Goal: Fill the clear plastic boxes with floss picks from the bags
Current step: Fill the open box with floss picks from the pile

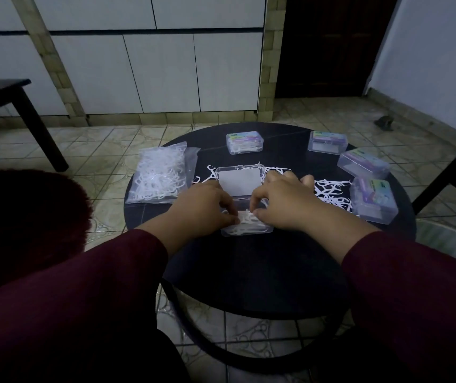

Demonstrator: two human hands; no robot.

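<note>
An open clear plastic box [246,229] lies in the middle of the round black table [249,272], its lid [239,181] folded back away from me. White floss picks [244,217] fill its tray. My left hand [207,205] and my right hand [282,201] meet over the tray, and the fingertips of both pinch the picks in it. Loose floss picks [329,192] lie scattered on the table behind and to the right of the box. A clear bag of floss picks [160,174] rests at the table's left edge.
A closed box holding picks [244,142] stands at the back. Three closed clear boxes [327,142], [363,163], [373,200] line the right rim. A dark side table [13,106] stands far left and a dark chair frame [448,172] at the right.
</note>
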